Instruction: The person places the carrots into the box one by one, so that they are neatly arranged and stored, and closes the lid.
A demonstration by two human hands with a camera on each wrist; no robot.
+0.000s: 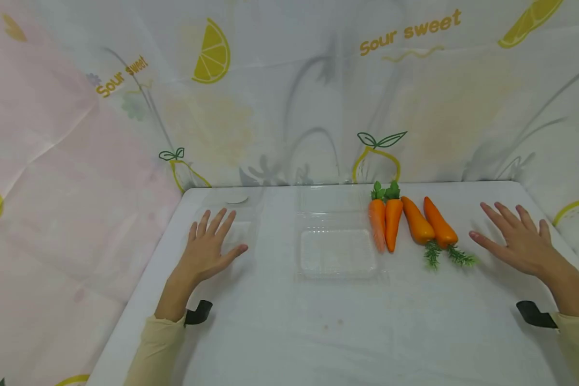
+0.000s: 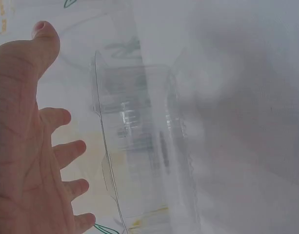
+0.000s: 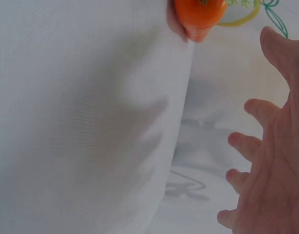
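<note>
My left hand [image 1: 206, 247] hovers palm down with fingers spread over a clear plastic container [image 1: 247, 231] at the table's left side. The left wrist view shows that container's transparent wall [image 2: 139, 141] beyond the fingertips. An opened clear plastic clamshell box [image 1: 338, 253] lies mid-table, lid toward the back. Along its right side are two slim carrots [image 1: 393, 222] with leafy tops pointing away. Beside them lie two thicker carrots [image 1: 439, 224], their feathery greens toward me. My right hand [image 1: 526, 244], fingers spread and holding nothing, is to the right of these; a carrot [image 3: 200, 14] shows in the right wrist view.
A white table [image 1: 338, 332] spreads under everything. Behind it hangs a cloth backdrop [image 1: 270, 107] printed with lemons and lettering. Each wrist carries a black strap piece [image 1: 199, 312] near the sleeve cuff. A white oval label [image 1: 237, 199] shows by the left container.
</note>
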